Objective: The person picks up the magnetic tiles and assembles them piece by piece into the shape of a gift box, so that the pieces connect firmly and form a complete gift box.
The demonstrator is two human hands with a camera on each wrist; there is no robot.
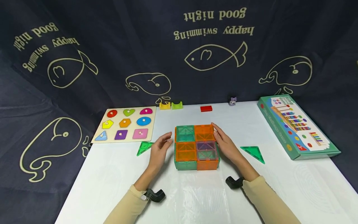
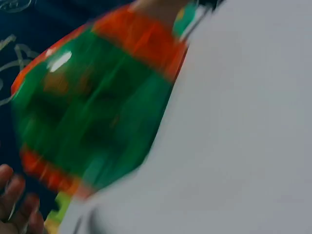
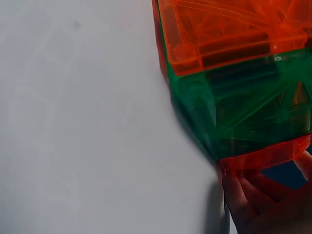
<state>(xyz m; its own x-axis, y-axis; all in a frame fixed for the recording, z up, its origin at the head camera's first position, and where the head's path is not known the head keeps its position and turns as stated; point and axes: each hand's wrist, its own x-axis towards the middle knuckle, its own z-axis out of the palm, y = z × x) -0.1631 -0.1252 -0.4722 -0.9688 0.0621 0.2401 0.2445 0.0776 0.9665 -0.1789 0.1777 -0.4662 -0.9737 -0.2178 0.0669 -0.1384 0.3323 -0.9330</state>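
A box-like block of see-through magnetic tiles [image 1: 197, 146], green, orange and purple on top, stands on the table in the head view. My left hand [image 1: 160, 149] is just left of it, fingers loosely bent. The left wrist view is blurred, but those fingers [image 2: 17, 202] show apart from the block. On the other side, my right hand [image 1: 225, 143] lies along the block's right side with fingers extended. In the right wrist view its fingertips [image 3: 233, 187] touch the block's orange edge [image 3: 265, 155]. Green triangle tiles lie to the left [image 1: 144, 147] and right [image 1: 253, 153].
A shape puzzle board [image 1: 117, 130] lies at the back left. Yellow [image 1: 164, 106] and green [image 1: 177, 105] pieces, a red block [image 1: 206, 108] and a small figurine [image 1: 232, 101] line the back edge. A green game box [image 1: 297, 127] lies on the right.
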